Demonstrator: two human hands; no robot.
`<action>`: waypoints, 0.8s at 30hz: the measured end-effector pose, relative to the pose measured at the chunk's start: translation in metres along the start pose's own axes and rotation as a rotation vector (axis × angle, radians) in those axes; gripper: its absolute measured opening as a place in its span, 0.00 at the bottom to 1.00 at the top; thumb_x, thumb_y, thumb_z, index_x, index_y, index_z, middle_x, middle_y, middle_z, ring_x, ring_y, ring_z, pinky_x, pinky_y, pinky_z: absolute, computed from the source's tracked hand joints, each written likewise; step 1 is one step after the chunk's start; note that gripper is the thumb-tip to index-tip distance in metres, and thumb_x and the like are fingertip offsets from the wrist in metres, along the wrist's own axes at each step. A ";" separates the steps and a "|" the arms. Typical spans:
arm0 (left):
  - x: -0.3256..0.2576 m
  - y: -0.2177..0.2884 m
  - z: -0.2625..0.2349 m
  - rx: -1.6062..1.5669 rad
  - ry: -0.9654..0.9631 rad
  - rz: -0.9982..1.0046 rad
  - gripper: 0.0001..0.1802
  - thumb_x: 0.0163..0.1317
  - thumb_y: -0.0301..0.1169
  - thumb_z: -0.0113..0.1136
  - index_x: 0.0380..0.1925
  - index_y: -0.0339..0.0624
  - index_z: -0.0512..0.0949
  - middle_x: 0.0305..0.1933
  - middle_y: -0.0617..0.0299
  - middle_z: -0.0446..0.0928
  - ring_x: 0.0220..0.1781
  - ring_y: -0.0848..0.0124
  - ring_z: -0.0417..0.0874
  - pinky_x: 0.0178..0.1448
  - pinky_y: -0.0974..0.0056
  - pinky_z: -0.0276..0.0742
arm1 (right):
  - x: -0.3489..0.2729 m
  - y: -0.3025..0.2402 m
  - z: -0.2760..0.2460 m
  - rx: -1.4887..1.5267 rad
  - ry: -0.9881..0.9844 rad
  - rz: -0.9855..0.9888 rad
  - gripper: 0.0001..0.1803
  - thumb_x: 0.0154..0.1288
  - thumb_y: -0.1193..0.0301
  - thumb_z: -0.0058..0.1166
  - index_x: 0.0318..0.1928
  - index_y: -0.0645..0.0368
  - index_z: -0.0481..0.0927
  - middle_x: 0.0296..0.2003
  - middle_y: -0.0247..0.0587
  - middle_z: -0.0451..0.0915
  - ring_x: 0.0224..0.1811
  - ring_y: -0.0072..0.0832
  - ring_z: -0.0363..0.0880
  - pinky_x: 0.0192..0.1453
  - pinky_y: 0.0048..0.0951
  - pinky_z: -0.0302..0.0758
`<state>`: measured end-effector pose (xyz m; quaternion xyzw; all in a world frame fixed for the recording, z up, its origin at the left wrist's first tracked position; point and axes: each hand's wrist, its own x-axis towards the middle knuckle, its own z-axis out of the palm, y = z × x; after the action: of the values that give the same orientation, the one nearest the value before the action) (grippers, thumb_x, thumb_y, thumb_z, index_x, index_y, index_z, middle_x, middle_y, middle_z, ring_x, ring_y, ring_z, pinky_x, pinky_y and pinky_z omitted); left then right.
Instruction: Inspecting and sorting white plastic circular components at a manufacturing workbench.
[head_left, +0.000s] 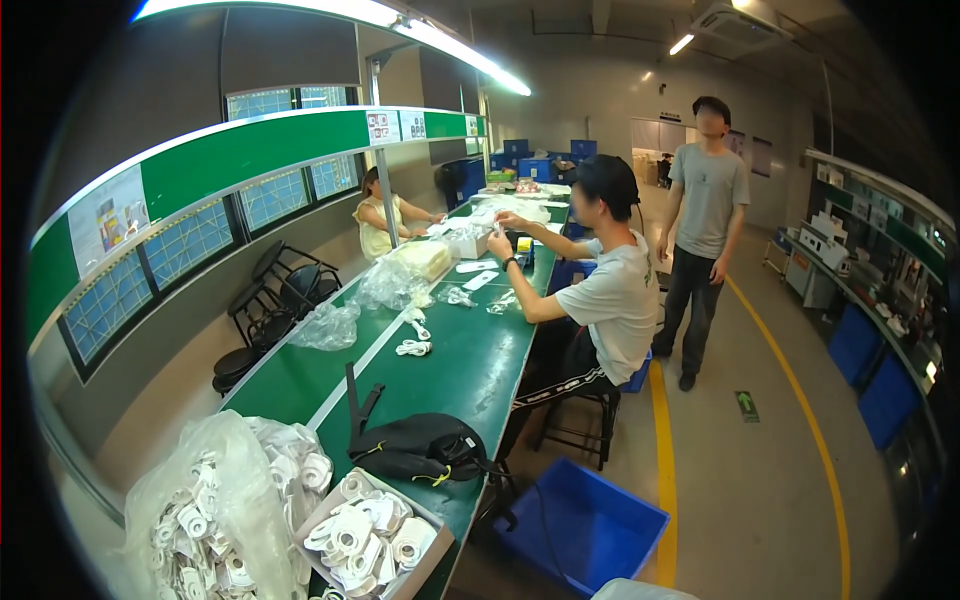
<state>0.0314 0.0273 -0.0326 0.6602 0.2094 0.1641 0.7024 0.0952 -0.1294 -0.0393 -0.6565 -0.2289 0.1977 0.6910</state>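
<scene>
Neither of my hands shows in the head view. Closest to me on the green workbench (468, 375) is a cardboard box (436, 553) filled with white ring-shaped plastic parts (362, 535). A clear plastic bag (222, 450) full of similar white parts leans at its left. Behind the box lies a black bag (425, 446) with straps and yellow cords. Farther along are a coiled white cable (413, 348), flat white pieces (481, 280) and crumpled clear plastic bags (392, 282).
A seated co-worker (610, 290) handles something small at the bench's right side. Another person (385, 215) sits across the bench, and one (706, 190) stands in the aisle. A blue bin (590, 525) sits on the floor. Black chairs (262, 310) line the left wall.
</scene>
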 end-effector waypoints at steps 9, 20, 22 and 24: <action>-0.013 0.012 0.005 0.061 0.056 0.023 0.14 0.62 0.21 0.59 0.46 0.20 0.76 0.43 0.48 0.79 0.39 0.66 0.81 0.41 0.66 0.82 | -0.002 -0.012 0.001 0.066 -0.121 0.212 0.29 0.69 0.67 0.52 0.66 0.67 0.62 0.58 0.51 0.72 0.57 0.32 0.73 0.56 0.30 0.74; -0.030 0.015 0.010 0.180 0.084 0.097 0.10 0.62 0.21 0.59 0.41 0.23 0.78 0.39 0.52 0.80 0.37 0.69 0.80 0.41 0.67 0.80 | -0.004 -0.024 0.001 0.042 0.003 0.070 0.15 0.68 0.67 0.52 0.47 0.66 0.78 0.41 0.45 0.82 0.40 0.27 0.79 0.39 0.29 0.77; -0.030 0.013 0.008 0.112 0.065 0.066 0.09 0.62 0.22 0.59 0.40 0.24 0.78 0.38 0.53 0.80 0.37 0.70 0.80 0.42 0.67 0.79 | -0.005 -0.029 -0.001 0.133 0.004 0.182 0.13 0.67 0.67 0.52 0.41 0.66 0.80 0.35 0.42 0.83 0.35 0.26 0.79 0.36 0.28 0.76; -0.031 0.018 0.005 0.206 0.015 0.145 0.09 0.62 0.22 0.59 0.40 0.26 0.79 0.38 0.56 0.81 0.37 0.72 0.79 0.44 0.68 0.77 | -0.004 -0.021 0.000 -0.050 0.016 0.060 0.13 0.65 0.66 0.53 0.33 0.63 0.82 0.25 0.37 0.82 0.27 0.23 0.77 0.32 0.27 0.74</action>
<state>0.0084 0.0087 -0.0117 0.7409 0.1821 0.1972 0.6156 0.0915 -0.1327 -0.0188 -0.6817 -0.2084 0.2072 0.6700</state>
